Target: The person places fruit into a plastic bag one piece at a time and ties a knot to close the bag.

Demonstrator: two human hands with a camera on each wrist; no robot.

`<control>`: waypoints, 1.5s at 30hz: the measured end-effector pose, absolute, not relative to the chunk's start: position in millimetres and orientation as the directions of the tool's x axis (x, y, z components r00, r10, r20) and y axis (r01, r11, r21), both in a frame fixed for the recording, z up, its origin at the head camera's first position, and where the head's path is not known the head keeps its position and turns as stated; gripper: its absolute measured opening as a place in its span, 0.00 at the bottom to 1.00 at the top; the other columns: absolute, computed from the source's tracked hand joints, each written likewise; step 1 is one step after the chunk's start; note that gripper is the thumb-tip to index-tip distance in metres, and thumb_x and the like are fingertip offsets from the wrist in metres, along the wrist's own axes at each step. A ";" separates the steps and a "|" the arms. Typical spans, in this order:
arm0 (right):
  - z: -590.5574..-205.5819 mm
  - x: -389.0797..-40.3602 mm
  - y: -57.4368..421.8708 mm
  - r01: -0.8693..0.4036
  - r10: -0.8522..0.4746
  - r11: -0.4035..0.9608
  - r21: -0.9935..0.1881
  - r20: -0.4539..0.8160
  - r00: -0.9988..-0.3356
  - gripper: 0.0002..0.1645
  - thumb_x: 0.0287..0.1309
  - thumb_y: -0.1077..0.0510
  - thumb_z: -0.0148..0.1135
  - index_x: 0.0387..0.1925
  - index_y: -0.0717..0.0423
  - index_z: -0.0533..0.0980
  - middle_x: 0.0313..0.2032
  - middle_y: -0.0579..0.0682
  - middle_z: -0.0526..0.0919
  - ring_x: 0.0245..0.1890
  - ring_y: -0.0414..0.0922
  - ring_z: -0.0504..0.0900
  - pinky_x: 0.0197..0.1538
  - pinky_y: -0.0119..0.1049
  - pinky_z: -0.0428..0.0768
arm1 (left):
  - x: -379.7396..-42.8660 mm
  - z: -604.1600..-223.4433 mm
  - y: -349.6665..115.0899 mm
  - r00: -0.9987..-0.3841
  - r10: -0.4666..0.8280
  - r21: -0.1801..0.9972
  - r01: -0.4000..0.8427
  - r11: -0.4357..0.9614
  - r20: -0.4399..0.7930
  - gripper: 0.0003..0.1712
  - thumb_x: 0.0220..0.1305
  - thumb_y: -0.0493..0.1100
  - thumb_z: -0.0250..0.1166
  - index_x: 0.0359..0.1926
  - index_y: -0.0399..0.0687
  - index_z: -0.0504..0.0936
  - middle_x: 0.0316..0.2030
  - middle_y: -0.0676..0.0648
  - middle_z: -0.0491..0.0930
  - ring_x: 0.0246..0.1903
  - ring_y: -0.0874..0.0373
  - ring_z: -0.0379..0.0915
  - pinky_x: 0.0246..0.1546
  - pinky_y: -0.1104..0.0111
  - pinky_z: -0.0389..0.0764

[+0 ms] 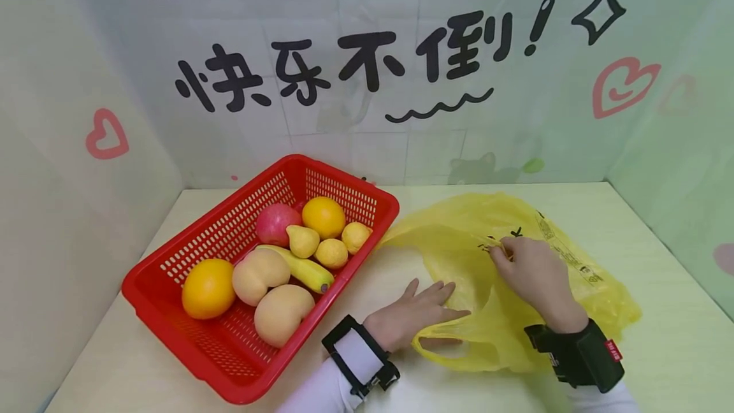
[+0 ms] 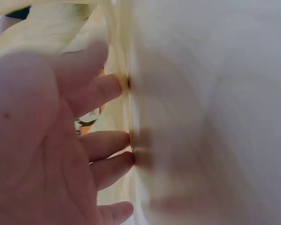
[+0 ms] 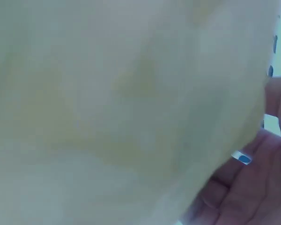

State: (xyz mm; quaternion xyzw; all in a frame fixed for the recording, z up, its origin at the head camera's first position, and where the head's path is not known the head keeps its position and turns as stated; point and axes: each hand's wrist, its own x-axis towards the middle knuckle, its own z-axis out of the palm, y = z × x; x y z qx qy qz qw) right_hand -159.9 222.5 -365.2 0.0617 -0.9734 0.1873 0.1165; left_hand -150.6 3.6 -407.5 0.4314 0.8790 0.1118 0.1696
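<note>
A thin yellow plastic bag [image 1: 550, 273] lies spread on the right part of the table, its mouth toward the left. My right hand [image 1: 536, 276] pinches the bag's upper layer between curled fingers and thumb, lifting it a little. At the bag's mouth, my left hand [image 1: 415, 317] is spread with straight fingers; a loop handle [image 1: 441, 359] of the bag crosses it. In the left wrist view, fingertips [image 2: 114, 166] touch the bag's film. Bag film fills most of the right wrist view and partly covers the right hand [image 3: 253, 187].
Left of the bag, a red plastic basket [image 1: 172, 330] sits at an angle. It holds oranges [image 1: 208, 289], peaches [image 1: 283, 315], a banana [image 1: 306, 271], a pear [image 1: 302, 241], lemons [image 1: 331, 253] and a dark pink round fruit [image 1: 278, 224]. Printed walls enclose the table's back and sides.
</note>
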 end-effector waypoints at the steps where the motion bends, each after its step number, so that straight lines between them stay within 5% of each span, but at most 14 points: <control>1: -363.8 -159.7 223.2 -0.165 -0.062 0.921 -0.354 0.283 -0.957 0.25 0.66 0.56 0.54 0.12 0.50 0.61 0.12 0.44 0.56 0.12 0.43 0.58 0.19 0.31 0.52 | -150.5 -407.5 2.4 -0.580 0.794 0.345 0.718 0.604 -0.183 0.26 0.75 0.54 0.48 0.72 0.65 0.66 0.76 0.45 0.54 0.77 0.52 0.47 0.75 0.45 0.52; 4: -358.7 -158.9 226.6 -0.157 -0.016 0.914 -0.373 0.355 -0.935 0.26 0.65 0.55 0.56 0.11 0.51 0.62 0.12 0.43 0.55 0.11 0.42 0.58 0.18 0.31 0.51 | -151.0 -410.5 -0.9 -0.615 0.786 0.384 0.713 0.587 -0.062 0.22 0.76 0.44 0.48 0.66 0.59 0.75 0.70 0.45 0.67 0.72 0.52 0.61 0.73 0.48 0.58; 7: -353.9 -157.9 231.5 -0.148 0.034 0.906 -0.398 0.415 -0.909 0.27 0.64 0.54 0.57 0.10 0.52 0.63 0.11 0.42 0.55 0.11 0.41 0.58 0.17 0.31 0.51 | -153.2 -413.6 -1.8 -0.636 0.765 0.407 0.728 0.552 0.101 0.15 0.73 0.44 0.54 0.54 0.53 0.82 0.53 0.47 0.81 0.54 0.55 0.77 0.61 0.59 0.73; 10: -350.2 -157.5 236.8 -0.155 0.068 0.900 -0.407 0.481 -0.874 0.27 0.63 0.55 0.59 0.10 0.52 0.62 0.11 0.43 0.55 0.10 0.40 0.56 0.18 0.31 0.50 | -154.0 -413.8 0.0 -0.652 0.736 0.347 0.743 0.572 0.182 0.14 0.71 0.45 0.56 0.54 0.53 0.81 0.44 0.47 0.77 0.41 0.56 0.72 0.46 0.67 0.74; 15: -345.9 -157.3 243.2 -0.156 0.096 0.898 -0.412 0.529 -0.843 0.26 0.64 0.56 0.58 0.11 0.53 0.63 0.10 0.44 0.56 0.10 0.38 0.55 0.18 0.31 0.50 | -149.1 -413.0 4.8 -0.721 0.676 0.224 0.692 0.687 0.155 0.17 0.69 0.52 0.58 0.55 0.56 0.80 0.50 0.46 0.75 0.42 0.54 0.67 0.41 0.67 0.70; 20: -338.8 -154.0 249.5 -0.156 0.084 0.905 -0.395 0.526 -0.847 0.25 0.65 0.55 0.57 0.12 0.53 0.65 0.10 0.44 0.56 0.10 0.39 0.55 0.17 0.31 0.49 | -146.3 -415.1 8.5 -0.700 0.688 -0.037 0.695 0.718 0.193 0.08 0.71 0.52 0.57 0.43 0.62 0.82 0.47 0.54 0.80 0.45 0.54 0.70 0.40 0.66 0.63; 27: -328.8 -147.0 261.9 -0.149 0.090 0.906 -0.395 0.525 -0.846 0.24 0.62 0.55 0.59 0.11 0.52 0.66 0.10 0.44 0.58 0.11 0.37 0.54 0.18 0.31 0.47 | -147.7 -417.1 7.2 -0.678 0.700 -0.010 0.716 0.698 0.225 0.20 0.71 0.52 0.57 0.60 0.53 0.75 0.60 0.51 0.74 0.62 0.55 0.68 0.61 0.54 0.67; 31: -327.4 -146.4 267.5 -0.142 0.105 0.907 -0.397 0.538 -0.837 0.20 0.60 0.56 0.61 0.14 0.53 0.71 0.10 0.45 0.62 0.12 0.35 0.57 0.18 0.31 0.50 | -147.9 -416.5 6.1 -0.691 0.698 0.001 0.711 0.703 0.186 0.18 0.73 0.50 0.54 0.60 0.53 0.75 0.59 0.49 0.78 0.62 0.55 0.73 0.63 0.52 0.71; 35: -326.7 -145.1 271.0 -0.141 0.123 0.901 -0.409 0.553 -0.824 0.19 0.59 0.56 0.62 0.13 0.53 0.73 0.10 0.45 0.64 0.13 0.32 0.58 0.20 0.31 0.52 | -149.5 -416.3 7.9 -0.731 0.642 0.043 0.667 0.744 0.232 0.10 0.71 0.50 0.58 0.40 0.52 0.81 0.37 0.52 0.85 0.39 0.58 0.83 0.41 0.65 0.81; 38: -325.1 -143.8 272.2 -0.150 0.131 0.894 -0.422 0.568 -0.813 0.21 0.59 0.56 0.63 0.12 0.53 0.71 0.09 0.45 0.64 0.12 0.32 0.57 0.20 0.31 0.51 | -150.9 -416.5 9.9 -0.782 0.569 0.149 0.613 0.776 0.253 0.13 0.61 0.54 0.68 0.33 0.51 0.78 0.27 0.52 0.80 0.27 0.58 0.79 0.26 0.70 0.76; 43: -321.7 -143.5 271.4 -0.171 0.118 0.890 -0.423 0.575 -0.810 0.24 0.59 0.58 0.63 0.10 0.53 0.67 0.09 0.44 0.60 0.12 0.33 0.55 0.21 0.31 0.49 | -149.8 -414.6 9.8 -0.826 0.543 0.114 0.560 0.821 0.148 0.38 0.50 0.64 0.73 0.58 0.51 0.76 0.39 0.48 0.80 0.36 0.56 0.74 0.34 0.69 0.69; 45: -320.7 -143.5 271.3 -0.168 0.112 0.894 -0.415 0.570 -0.814 0.24 0.60 0.58 0.62 0.10 0.53 0.66 0.09 0.44 0.60 0.12 0.34 0.54 0.21 0.31 0.49 | -148.4 -413.4 9.2 -0.829 0.552 0.062 0.558 0.828 0.084 0.41 0.50 0.68 0.71 0.60 0.52 0.77 0.41 0.49 0.79 0.38 0.56 0.68 0.37 0.68 0.65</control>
